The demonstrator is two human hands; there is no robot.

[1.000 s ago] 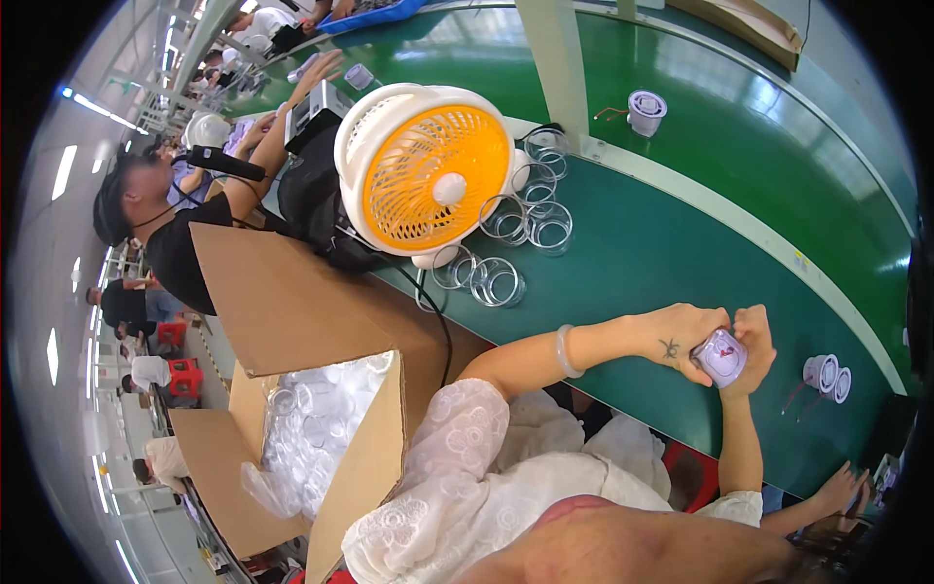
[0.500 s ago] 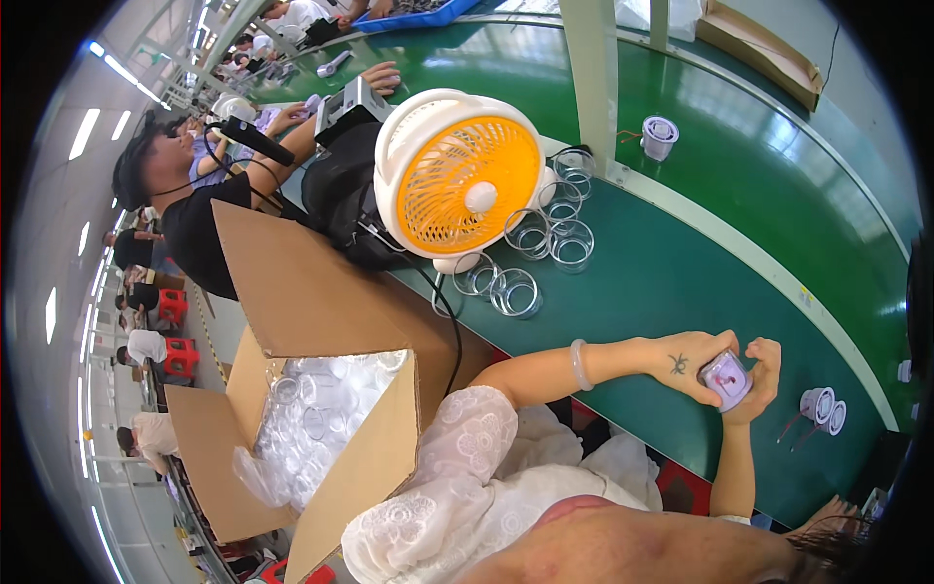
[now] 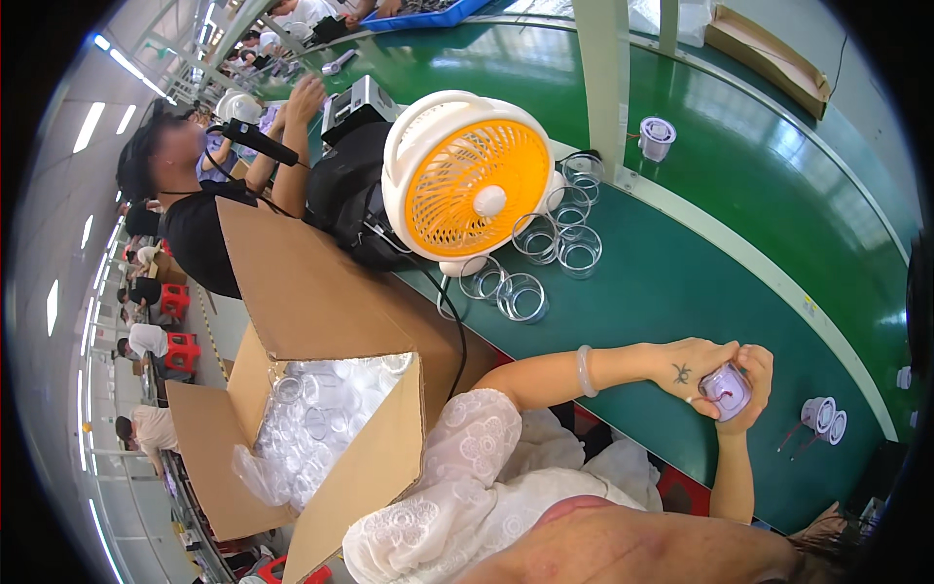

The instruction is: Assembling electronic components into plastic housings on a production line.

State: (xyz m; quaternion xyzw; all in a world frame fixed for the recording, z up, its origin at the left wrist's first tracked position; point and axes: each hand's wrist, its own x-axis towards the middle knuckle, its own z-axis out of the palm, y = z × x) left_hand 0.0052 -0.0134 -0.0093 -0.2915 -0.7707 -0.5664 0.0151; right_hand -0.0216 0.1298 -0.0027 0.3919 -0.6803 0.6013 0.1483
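Observation:
My left hand [image 3: 693, 375], on the arm with the pale bangle, grips a clear cup-shaped housing with a lilac part inside [image 3: 728, 391]. A short red wire shows on its lilac face. From the other side, my right hand [image 3: 755, 389] wraps its fingers around the same housing. Both hands hold it above the green bench top. To the right of them, two white-and-lilac round units [image 3: 824, 419] stand side by side with thin red wires trailing. Several clear plastic rings or cups [image 3: 523, 297] are grouped left of my hands, beside the fan.
An orange-and-white fan [image 3: 477, 185] stands on the bench [image 3: 662, 282]. An open cardboard box [image 3: 321, 302] full of clear plastic cups is at my left. Another lilac unit [image 3: 657, 138] sits beyond the pale divider rail [image 3: 700, 226]. A co-worker in black [image 3: 199, 234] sits past the box.
My hands have turned the housing slightly, and its lilac face with the red wire shows more plainly. The co-worker's hands have risen from the bench. The view has shifted a little.

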